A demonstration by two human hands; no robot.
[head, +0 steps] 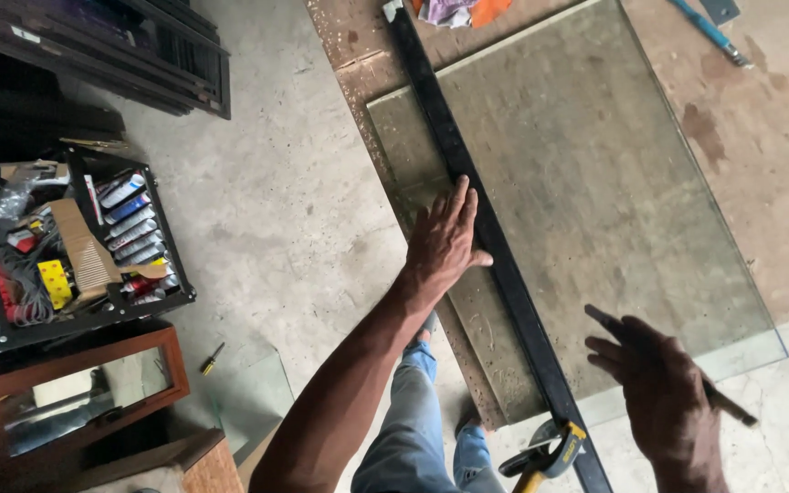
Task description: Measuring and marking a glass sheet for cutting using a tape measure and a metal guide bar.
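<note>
We pressed our left hand (445,239) flat, fingers spread, on the glass sheet (595,201), its thumb against the long black bar (495,246) that lay across the sheet. The sheet rested on a worn board (760,155) on the concrete floor (276,210). Our right hand (664,397) hovered over the sheet's near corner, closed around a thin dark tool (732,408). A clamp (548,452) gripped the bar's near end. A crate of tubes (134,228) stood well apart on the left.
</note>
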